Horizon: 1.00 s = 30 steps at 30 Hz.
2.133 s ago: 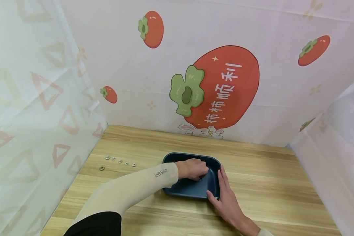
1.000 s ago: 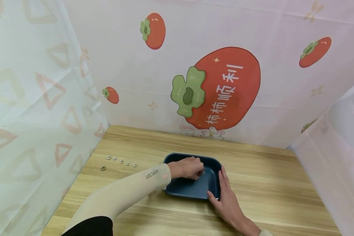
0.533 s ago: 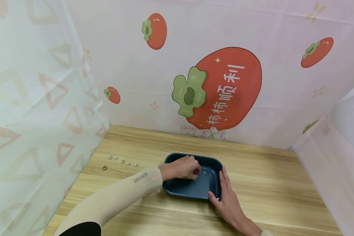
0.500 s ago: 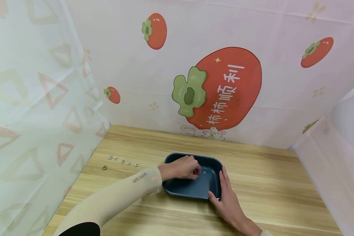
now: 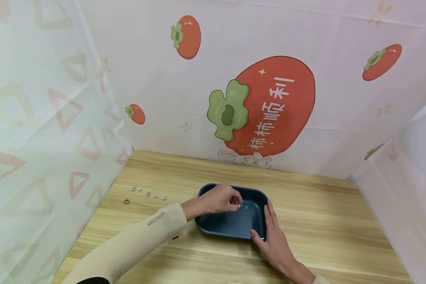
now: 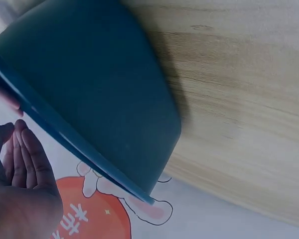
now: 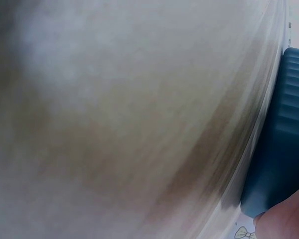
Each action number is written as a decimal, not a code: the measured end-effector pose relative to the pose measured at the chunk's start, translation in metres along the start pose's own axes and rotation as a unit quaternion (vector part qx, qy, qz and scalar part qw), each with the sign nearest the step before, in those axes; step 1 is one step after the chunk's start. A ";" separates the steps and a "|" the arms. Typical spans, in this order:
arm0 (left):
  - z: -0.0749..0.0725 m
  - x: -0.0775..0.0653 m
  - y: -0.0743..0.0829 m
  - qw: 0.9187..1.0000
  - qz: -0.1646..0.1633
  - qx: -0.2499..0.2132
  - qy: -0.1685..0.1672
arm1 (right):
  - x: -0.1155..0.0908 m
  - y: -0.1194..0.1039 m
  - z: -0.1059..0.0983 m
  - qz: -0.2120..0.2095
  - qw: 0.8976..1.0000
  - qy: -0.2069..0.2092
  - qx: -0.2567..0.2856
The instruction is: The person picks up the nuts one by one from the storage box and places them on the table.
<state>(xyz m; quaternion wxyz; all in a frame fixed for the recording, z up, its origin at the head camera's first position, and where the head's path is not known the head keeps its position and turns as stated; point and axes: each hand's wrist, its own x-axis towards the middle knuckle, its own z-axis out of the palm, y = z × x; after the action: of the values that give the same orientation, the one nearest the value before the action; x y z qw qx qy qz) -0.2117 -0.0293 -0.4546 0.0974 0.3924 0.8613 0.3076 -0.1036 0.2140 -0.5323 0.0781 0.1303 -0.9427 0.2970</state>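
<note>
My left hand [image 5: 221,198] is over the dark blue tray [image 5: 230,235], its thumb and forefinger pinching a small shiny nut [image 5: 240,206]. Inside the tray, just right of those fingertips, lies another small metal nut [image 5: 246,207]. In the left wrist view the hand [image 6: 25,189] shows beyond the tray's wall [image 6: 99,84], fingertips together; the nut cannot be made out there. My right hand [image 5: 275,240] rests against the tray's right end, fingers straight along the outer side and thumb at the near rim. The right wrist view shows part of this hand [image 7: 286,216] touching the tray [image 7: 281,129].
On the left of the wooden table [image 5: 323,221] several small nuts [image 5: 148,193] lie in a row. A separate, darker nut [image 5: 126,201] sits nearer me. Behind the table hangs a white cloth [image 5: 156,79] printed with persimmons; more cloth closes both sides.
My left hand has drawn back leftward and risen slightly inside the tray, with a nut at its fingertips. The nut left in the tray has come into view. The right hand stays put.
</note>
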 end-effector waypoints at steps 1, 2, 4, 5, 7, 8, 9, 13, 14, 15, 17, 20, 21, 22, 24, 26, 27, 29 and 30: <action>-0.001 -0.001 0.000 1.000 -0.001 -0.011 0.008 | 0.000 0.000 0.000 -0.001 1.000 0.001 0.000; -0.002 -0.002 0.001 1.000 -0.001 -0.020 0.016 | 0.000 0.000 0.000 -0.002 1.000 0.001 0.001; -0.002 -0.004 0.000 0.999 0.002 -0.038 0.032 | 0.001 0.000 -0.001 0.000 1.000 -0.001 0.002; -0.002 -0.006 0.000 0.998 0.005 -0.047 0.039 | 0.001 0.000 -0.001 0.003 1.000 -0.002 0.004; -0.001 -0.008 -0.002 0.996 0.008 -0.065 0.052 | 0.001 0.001 -0.001 0.006 1.000 -0.005 0.005; -0.001 -0.009 -0.003 0.995 0.009 -0.076 0.058 | 0.001 0.001 -0.001 0.008 1.000 -0.006 0.006; 0.000 -0.011 -0.003 0.994 0.008 -0.087 0.064 | 0.000 0.001 -0.002 0.009 1.000 -0.007 0.006; 0.002 -0.017 -0.003 0.987 0.006 -0.131 0.088 | 0.000 0.001 -0.001 0.011 1.000 -0.008 0.008; 0.002 -0.018 -0.003 0.986 0.005 -0.139 0.095 | 0.000 0.001 -0.001 0.011 1.000 -0.008 0.008; 0.002 -0.020 -0.003 0.984 0.005 -0.145 0.101 | 0.000 0.001 0.000 0.011 1.000 -0.008 0.008; 0.001 -0.023 -0.002 0.981 0.004 -0.156 0.112 | 0.000 0.001 0.000 0.010 1.000 -0.008 0.008; 0.000 -0.027 -0.001 0.978 -0.005 -0.163 0.127 | 0.000 0.001 0.000 0.010 1.000 -0.004 0.009; -0.001 -0.028 -0.001 0.977 -0.008 -0.166 0.131 | -0.001 0.001 -0.001 0.010 1.000 -0.003 0.010; -0.002 -0.029 0.000 0.976 -0.012 -0.169 0.135 | -0.001 0.001 -0.001 0.010 1.000 -0.003 0.011; -0.003 -0.032 -0.001 0.974 -0.018 -0.172 0.144 | -0.001 0.001 -0.001 0.010 1.000 -0.002 0.011; -0.004 -0.036 -0.002 0.973 -0.020 -0.174 0.152 | -0.001 0.000 -0.001 0.011 1.000 -0.004 0.011; -0.005 -0.038 -0.003 0.972 -0.022 -0.176 0.156 | -0.001 0.000 -0.001 0.012 1.000 -0.005 0.010; -0.006 -0.042 -0.004 0.970 -0.023 -0.178 0.165 | -0.001 0.000 0.000 0.013 1.000 -0.006 0.009; -0.006 -0.044 -0.005 0.969 -0.020 -0.180 0.169 | -0.001 0.000 0.000 0.015 1.000 -0.007 0.009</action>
<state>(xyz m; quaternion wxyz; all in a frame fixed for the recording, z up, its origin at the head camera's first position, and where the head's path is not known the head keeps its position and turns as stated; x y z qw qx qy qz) -0.1879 -0.0673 -0.4560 0.0262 0.2932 0.8036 0.5173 -0.1028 0.2140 -0.5323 0.0658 0.1192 -0.9424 0.3056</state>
